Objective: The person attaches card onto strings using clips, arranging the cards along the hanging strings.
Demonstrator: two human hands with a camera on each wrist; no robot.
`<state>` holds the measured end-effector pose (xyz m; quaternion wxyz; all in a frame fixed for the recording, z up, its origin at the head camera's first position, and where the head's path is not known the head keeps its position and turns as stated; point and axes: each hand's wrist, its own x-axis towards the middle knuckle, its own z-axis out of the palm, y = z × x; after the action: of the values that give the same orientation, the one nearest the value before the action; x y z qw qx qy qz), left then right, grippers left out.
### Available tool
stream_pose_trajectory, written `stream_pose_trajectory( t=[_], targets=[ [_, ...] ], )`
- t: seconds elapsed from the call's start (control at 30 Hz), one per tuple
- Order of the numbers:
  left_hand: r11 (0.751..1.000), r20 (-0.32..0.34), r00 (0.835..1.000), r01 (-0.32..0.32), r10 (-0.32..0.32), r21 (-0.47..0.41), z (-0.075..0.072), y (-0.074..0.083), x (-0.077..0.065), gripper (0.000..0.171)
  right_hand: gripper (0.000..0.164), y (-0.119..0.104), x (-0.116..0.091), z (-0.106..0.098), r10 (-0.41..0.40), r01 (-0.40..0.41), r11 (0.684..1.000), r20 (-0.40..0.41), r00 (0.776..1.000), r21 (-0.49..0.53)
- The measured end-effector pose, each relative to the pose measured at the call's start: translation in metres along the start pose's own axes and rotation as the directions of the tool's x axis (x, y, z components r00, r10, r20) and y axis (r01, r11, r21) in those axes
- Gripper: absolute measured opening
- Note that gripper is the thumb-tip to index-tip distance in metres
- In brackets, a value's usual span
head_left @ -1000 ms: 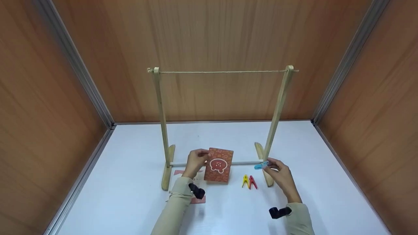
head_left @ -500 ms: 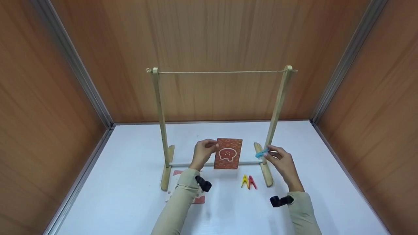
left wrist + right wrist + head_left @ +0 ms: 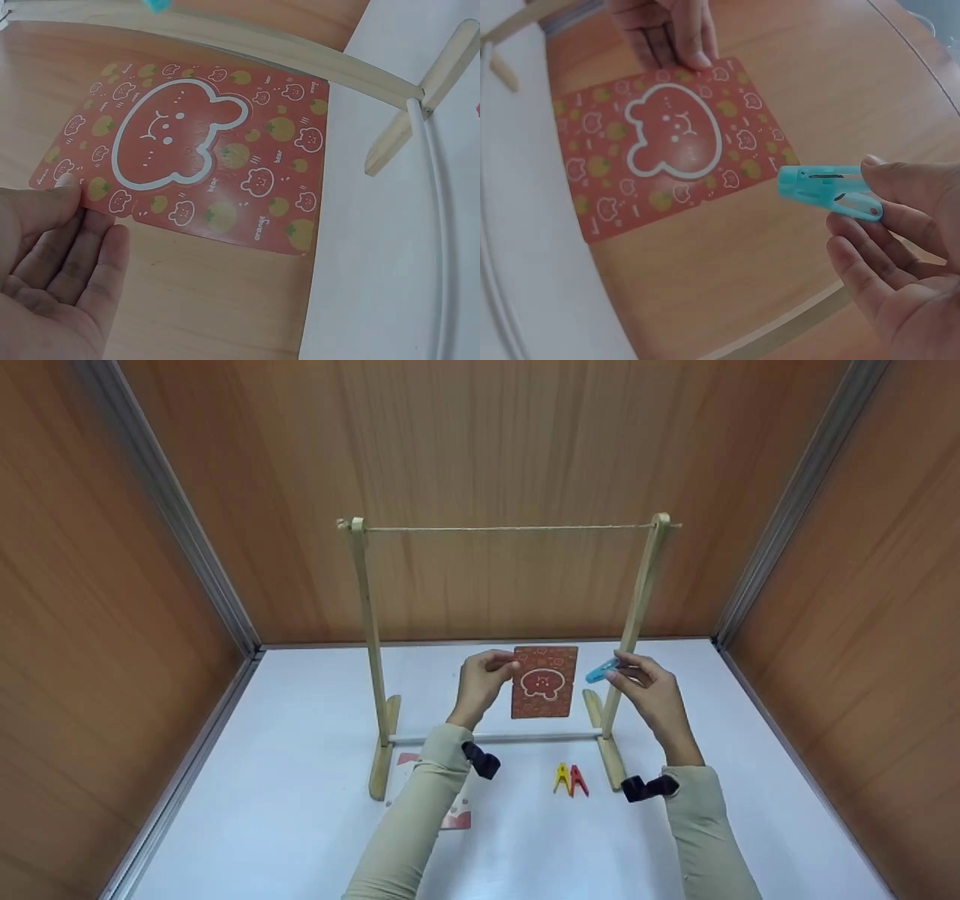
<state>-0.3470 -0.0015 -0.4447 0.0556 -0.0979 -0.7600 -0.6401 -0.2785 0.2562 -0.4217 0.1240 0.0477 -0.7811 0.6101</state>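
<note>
My left hand (image 3: 484, 682) pinches a red card (image 3: 544, 682) by its upper left edge. White bear outlines, small oranges and one large bear face cover the card, plain in the left wrist view. It hangs upright in the air below the string (image 3: 495, 529) of a wooden frame. Between thumb and fingers, my right hand (image 3: 652, 694) grips a light blue clothespin (image 3: 829, 187) by its handle end. The clothespin's nose points at the card, just right of it. A yellow clothespin (image 3: 562, 778) and a red clothespin (image 3: 577, 781) lie side by side on the table.
The frame's left post (image 3: 369, 637) and right post (image 3: 637, 600) stand on wooden feet, joined low by a white rod (image 3: 540, 736). A pink and white card (image 3: 457, 816) lies partly under my left forearm. Wooden panels surround the white table (image 3: 285, 780).
Both hands have risen together. The red card has moved up and to the right, off the table area near the low rod; the blue clothespin has gone up along the right post.
</note>
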Motion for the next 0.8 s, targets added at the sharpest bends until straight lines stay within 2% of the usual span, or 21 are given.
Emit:
stream_pose_trajectory(
  t=[0.3,0.8],
  targets=[
    [0.999,-0.022,0.999,-0.038,0.037,-0.005,0.009,0.03,0.01,0.027,0.045,-0.032,0.015,-0.004,-0.086,0.084,0.992,-0.025,0.996,-0.092],
    [0.988,-0.029,0.991,-0.135,0.133,-0.07,0.012,0.073,0.026,0.023,0.042,-0.067,0.034,-0.009,-0.191,0.184,0.979,-0.075,0.979,-0.092]
  ],
)
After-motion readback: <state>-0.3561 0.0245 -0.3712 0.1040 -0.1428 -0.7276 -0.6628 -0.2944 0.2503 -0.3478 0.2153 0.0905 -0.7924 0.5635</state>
